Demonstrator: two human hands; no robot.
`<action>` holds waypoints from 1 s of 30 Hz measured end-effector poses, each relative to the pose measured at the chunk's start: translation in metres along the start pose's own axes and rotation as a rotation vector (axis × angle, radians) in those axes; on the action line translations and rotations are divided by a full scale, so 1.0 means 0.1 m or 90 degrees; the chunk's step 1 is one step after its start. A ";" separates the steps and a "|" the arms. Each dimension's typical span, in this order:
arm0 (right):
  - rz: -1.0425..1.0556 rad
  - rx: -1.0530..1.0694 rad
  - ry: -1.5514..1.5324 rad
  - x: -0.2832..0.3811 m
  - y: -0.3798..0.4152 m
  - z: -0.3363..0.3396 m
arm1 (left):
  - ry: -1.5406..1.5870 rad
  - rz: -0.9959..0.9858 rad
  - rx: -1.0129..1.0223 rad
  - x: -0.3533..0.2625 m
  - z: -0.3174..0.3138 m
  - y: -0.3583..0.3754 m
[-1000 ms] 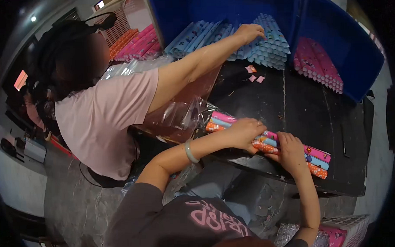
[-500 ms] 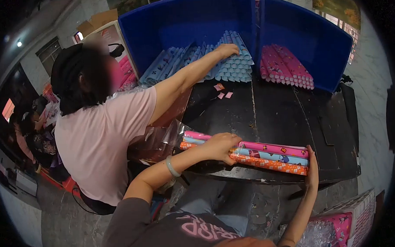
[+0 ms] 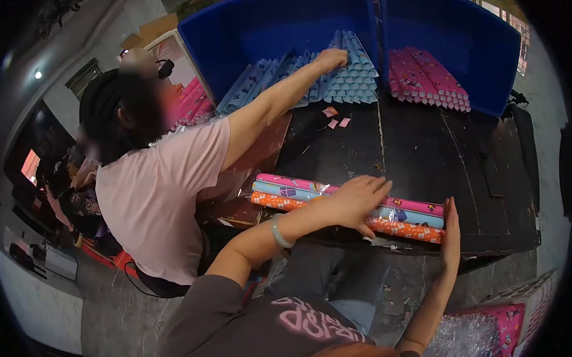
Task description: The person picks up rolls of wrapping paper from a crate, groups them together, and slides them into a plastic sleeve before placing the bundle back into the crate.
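Three rolls of wrapping paper lie side by side at the table's front edge: a pink roll [image 3: 286, 181], a light blue roll [image 3: 280, 192] and an orange roll [image 3: 271, 201]. Shiny clear plastic covers at least part of them. My left hand [image 3: 360, 202] rests across the rolls right of their middle, fingers stretched out and thumb on the near side. It hides a section of them. Flat against their right ends stands my right hand [image 3: 450, 232], its fingers straight and pointing away from me.
On the dark table [image 3: 424, 155] lie small pink packets [image 3: 344, 122]. Behind are blue bins [image 3: 255, 28] with stacked blue rolls [image 3: 352, 82] and pink rolls [image 3: 427, 82]. A co-worker [image 3: 160, 176] at left reaches to the blue stack. A box with plastic wrap [image 3: 468, 339] sits lower right.
My left hand has slid right along the rolls, its fingers now straighter. Loose plastic at the rolls' left end no longer sticks out as far. My right hand stays at the right ends.
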State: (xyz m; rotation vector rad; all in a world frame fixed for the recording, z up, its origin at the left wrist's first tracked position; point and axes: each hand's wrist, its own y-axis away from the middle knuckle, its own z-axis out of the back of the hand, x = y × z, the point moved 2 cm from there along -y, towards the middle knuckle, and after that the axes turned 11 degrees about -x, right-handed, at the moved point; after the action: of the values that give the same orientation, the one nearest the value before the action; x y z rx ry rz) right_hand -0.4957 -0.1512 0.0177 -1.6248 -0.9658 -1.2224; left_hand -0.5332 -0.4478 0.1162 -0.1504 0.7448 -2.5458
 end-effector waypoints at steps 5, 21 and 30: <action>-0.018 -0.011 -0.033 0.03 0.07 0.00 | -0.051 0.104 0.101 0.39 0.36 0.63; -0.145 0.038 0.057 0.62 0.77 -0.81 | 0.095 0.024 0.024 -0.63 -0.58 -0.35; -0.007 -0.002 0.024 0.24 0.51 -0.59 | 0.094 0.031 -0.058 -0.64 -0.55 -0.37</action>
State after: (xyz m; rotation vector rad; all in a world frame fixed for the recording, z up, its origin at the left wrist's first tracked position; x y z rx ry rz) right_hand -0.4614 -0.2211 0.0406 -1.5954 -0.9498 -1.2588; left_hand -0.5052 -0.3638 0.0916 0.0257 0.9109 -2.4971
